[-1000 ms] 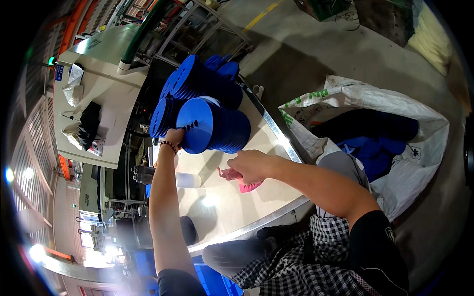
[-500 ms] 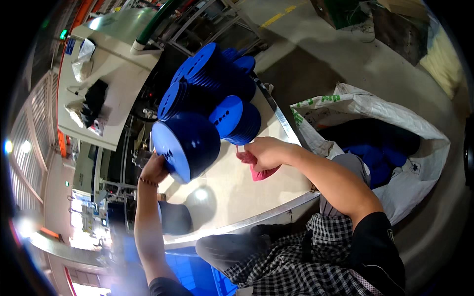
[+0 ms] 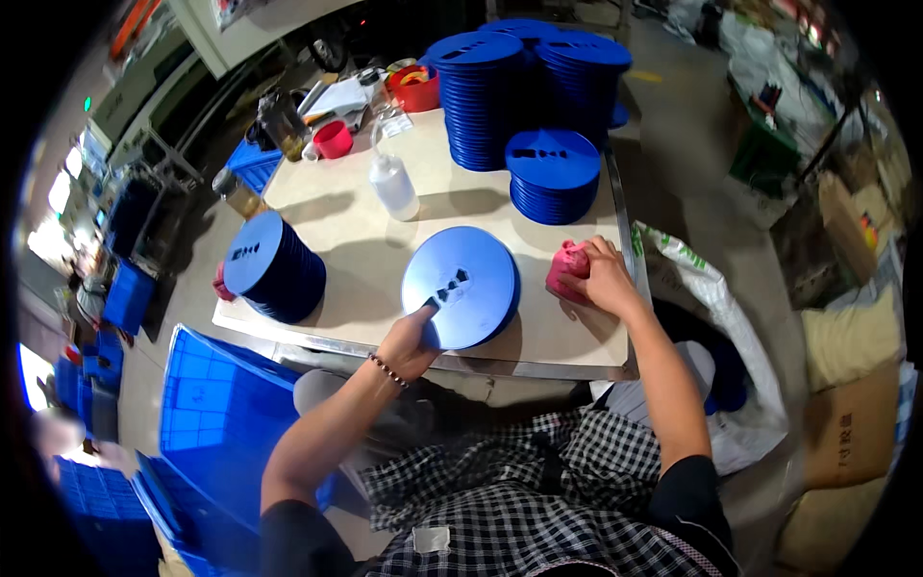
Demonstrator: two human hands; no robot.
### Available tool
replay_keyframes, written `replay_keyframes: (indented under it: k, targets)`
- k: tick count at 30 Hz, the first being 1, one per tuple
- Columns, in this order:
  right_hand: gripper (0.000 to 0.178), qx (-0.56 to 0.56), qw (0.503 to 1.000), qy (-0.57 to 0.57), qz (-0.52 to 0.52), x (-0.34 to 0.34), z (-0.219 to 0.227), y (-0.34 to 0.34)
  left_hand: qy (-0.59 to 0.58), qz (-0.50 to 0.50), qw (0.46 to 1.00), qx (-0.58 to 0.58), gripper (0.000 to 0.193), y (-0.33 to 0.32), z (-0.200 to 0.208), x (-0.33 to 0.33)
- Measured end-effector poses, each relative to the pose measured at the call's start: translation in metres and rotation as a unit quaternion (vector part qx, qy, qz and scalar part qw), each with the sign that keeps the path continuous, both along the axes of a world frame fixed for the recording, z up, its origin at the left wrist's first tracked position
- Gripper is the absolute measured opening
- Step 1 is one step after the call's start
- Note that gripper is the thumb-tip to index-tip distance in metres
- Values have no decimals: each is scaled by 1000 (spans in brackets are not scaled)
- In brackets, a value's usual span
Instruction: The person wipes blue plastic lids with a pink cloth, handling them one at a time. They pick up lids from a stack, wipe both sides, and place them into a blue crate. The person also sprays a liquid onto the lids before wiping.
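Left hand (image 3: 409, 341) grips the near-left rim of a single blue reel (image 3: 461, 287), fingers pinched on its edge; the reel sits near the front edge of the worktop (image 3: 356, 226), about mid-width, tilted up on edge with its face toward the camera rather than lying flat. Right hand (image 3: 601, 279) is clenched around a pink rag (image 3: 565, 271), close to the front-right corner, just beside the reel but not touching it. Step in hand looks like wipe-down of one reel: it is presented, the rag is loaded, contact not yet made. Next move probably needs the rag brought across onto the reel face while the left hand holds the rim steady so it doesn't roll or tip. Other stock: a stack of blue reels lying on its side (image 3: 274, 267) at the front-left corner, a short stack (image 3: 553, 175) right of centre, tall stacks (image 3: 510, 87) at the back edge; clear squeeze bottle (image 3: 392, 183) mid-worktop, red cup (image 3: 334, 139) and red bowl (image 3: 415, 88) toward the back-left. Versus half a second ago: then the left hand was at a sideways stack of reels and the right hand with the rag was over bare worktop; now one reel is singled out in front, and the view is steadier and more upright.
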State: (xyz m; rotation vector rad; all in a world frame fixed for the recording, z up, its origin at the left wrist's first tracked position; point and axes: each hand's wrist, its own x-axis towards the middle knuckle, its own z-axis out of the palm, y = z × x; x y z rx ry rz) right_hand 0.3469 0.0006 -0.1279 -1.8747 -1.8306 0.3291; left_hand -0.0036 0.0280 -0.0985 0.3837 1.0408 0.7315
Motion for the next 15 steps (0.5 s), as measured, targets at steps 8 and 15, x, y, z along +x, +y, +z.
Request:
replay_keyframes:
  k: [8,15]
  targets:
    - [25,188,930,240,-203,14,-21,-16,-40,38,996,71,31,-28,-22,30]
    - [20,320,876,354,-68,-108,65,-25,18,75,989,127,24,-45,-53,30]
